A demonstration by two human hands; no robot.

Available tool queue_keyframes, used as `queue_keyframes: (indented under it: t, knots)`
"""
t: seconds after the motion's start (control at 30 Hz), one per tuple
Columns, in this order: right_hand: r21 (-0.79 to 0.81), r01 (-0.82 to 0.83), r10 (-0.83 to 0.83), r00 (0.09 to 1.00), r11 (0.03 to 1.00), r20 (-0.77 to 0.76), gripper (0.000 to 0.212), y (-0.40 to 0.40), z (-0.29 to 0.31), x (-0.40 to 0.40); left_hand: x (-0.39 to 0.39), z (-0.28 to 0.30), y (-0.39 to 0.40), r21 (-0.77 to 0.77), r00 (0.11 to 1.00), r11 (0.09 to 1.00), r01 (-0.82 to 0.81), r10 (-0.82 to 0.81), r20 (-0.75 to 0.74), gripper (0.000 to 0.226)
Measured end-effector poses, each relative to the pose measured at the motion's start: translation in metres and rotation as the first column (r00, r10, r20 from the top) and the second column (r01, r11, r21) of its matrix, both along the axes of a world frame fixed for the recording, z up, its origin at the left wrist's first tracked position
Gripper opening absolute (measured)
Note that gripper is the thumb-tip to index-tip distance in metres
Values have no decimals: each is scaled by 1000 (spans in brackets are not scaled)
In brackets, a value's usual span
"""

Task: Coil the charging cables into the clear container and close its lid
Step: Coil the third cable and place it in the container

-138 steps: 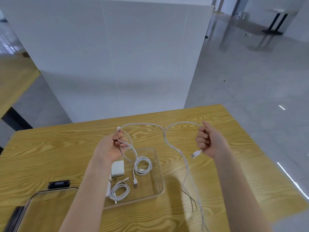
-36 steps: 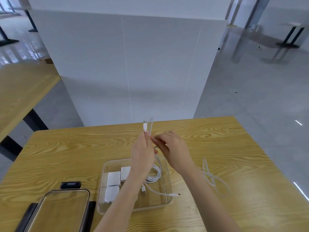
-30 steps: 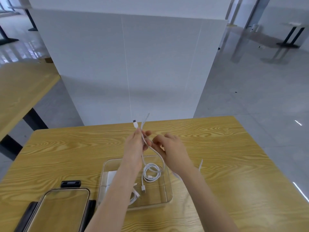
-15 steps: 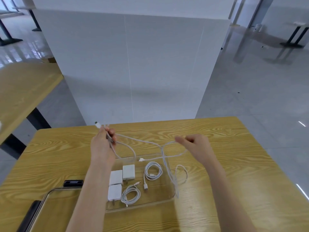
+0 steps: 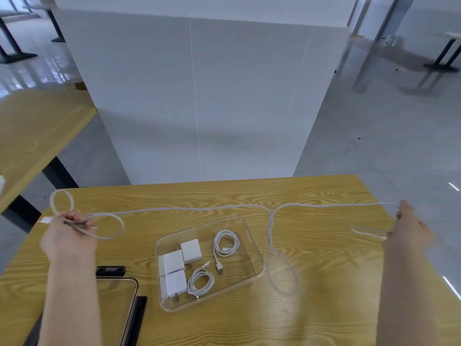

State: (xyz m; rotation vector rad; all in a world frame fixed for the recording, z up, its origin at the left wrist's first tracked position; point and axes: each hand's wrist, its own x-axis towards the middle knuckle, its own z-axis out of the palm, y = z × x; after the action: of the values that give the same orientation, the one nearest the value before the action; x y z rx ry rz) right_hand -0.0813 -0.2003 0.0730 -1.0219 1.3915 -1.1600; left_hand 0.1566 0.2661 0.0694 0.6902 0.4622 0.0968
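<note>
Wooden table [image 5: 224, 196], yellow grain, carries everything; the clear container [image 5: 252, 228] near its middle serves as landmark.

White partition wall [image 5: 199, 96] stands beyond the table's far edge, behind the container.

Lid [image 5: 112, 308], clear with dark clips, lies flat on the table to the left of the container and nearer the camera, apart from it. Container is open.

Long white cable [image 5: 189, 209] stretches in the air above and beyond the container, from far left to far right, sagging into a loose loop [image 5: 282, 270] just off the container's right side.

Left hand [image 5: 67, 236], well left of the container, fingers curled round several turns of the cable; two small loops stick out of the grip, one plug end poking out leftward.

Right hand [image 5: 409, 228], well right of the container, blurred; fingers pinch the cable's other stretch.

Inside the container: three white charger blocks [image 5: 174, 260] on the left half; two coiled white cables, one [image 5: 225, 243] toward the far right, one [image 5: 200, 282] at the near middle.
</note>
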Motion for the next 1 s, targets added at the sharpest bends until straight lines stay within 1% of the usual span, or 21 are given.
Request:
queue_keyframes:
  t: [0.03,0.07,0.1,0.17,0.23,0.27,0.3,0.4,0.5,0.53,0.57,0.6,0.63,0.67,0.7,0.73,0.77,0.8,0.87,0.93,1.0]
  knots:
    - [18,2,-2,1000,1000,6,32,-1,-3,1,1,-1,4,15,1000,1000,-14,14,1,31]
    - [25,-20,20,999,999,-26,32,2,-6,4,-1,-1,4,28,1000,999,-31,31,3,31]
    - [14,-37,38,996,999,-86,35,5,-9,8,-3,0,0,42,999,998,-52,52,-6,31]
    - [-63,-78,63,975,995,-214,45,18,-14,18,-11,4,-15,77,996,994,-81,83,-23,30]
    - [-127,-201,152,937,971,-316,46,31,-20,30,-18,10,-34,125,997,989,-73,77,-32,29]
    - [-138,-285,214,898,949,-384,45,35,-24,35,-20,12,-43,144,998,988,-52,58,-38,28]
    - [-124,-379,282,837,917,-470,43,40,-29,40,-23,14,-52,162,999,986,-25,32,-40,28]
    - [7,-598,445,588,801,-675,38,54,-47,51,-32,18,-78,202,998,978,58,-54,-26,27]
    - [162,-728,513,291,667,-807,36,68,-64,58,-42,22,-101,192,990,972,138,-139,-5,28]
    - [197,-752,517,216,630,-828,34,74,-66,61,-45,24,-107,180,986,970,163,-166,3,28]
    - [211,-785,534,174,582,-827,31,82,-66,65,-48,25,-113,165,981,968,189,-193,7,29]
    - [210,-830,587,165,517,-793,27,92,-63,68,-51,27,-119,145,975,965,217,-221,10,30]
    - [189,-880,677,183,436,-713,26,103,-59,73,-53,28,-125,119,969,962,244,-248,17,31]
    - [163,-923,789,194,347,-583,28,117,-50,78,-55,30,-130,89,962,959,269,-272,28,32]
    - [150,-955,892,172,254,-417,31,132,-39,82,-57,32,-135,63,955,954,293,-296,38,33]
    - [148,-976,956,117,161,-268,34,145,-31,87,-58,35,-139,40,947,948,315,-317,49,34]
    - [153,-986,985,43,69,-167,36,156,-26,90,-58,38,-142,17,941,943,332,-332,62,35]
    - [160,-987,992,-29,-9,-121,38,164,-26,93,-57,42,-143,-11,938,941,338,-336,82,36]
    - [186,-975,981,-146,-121,-129,32,171,-30,93,-52,51,-138,-31,944,950,312,-306,122,36]
    - [265,-940,945,-269,-215,-188,19,166,-40,88,-43,61,-123,-26,960,970,243,-237,151,34]
    - [348,-896,909,-360,-276,-207,20,157,-47,80,-34,67,-103,-18,975,989,150,-145,167,31]
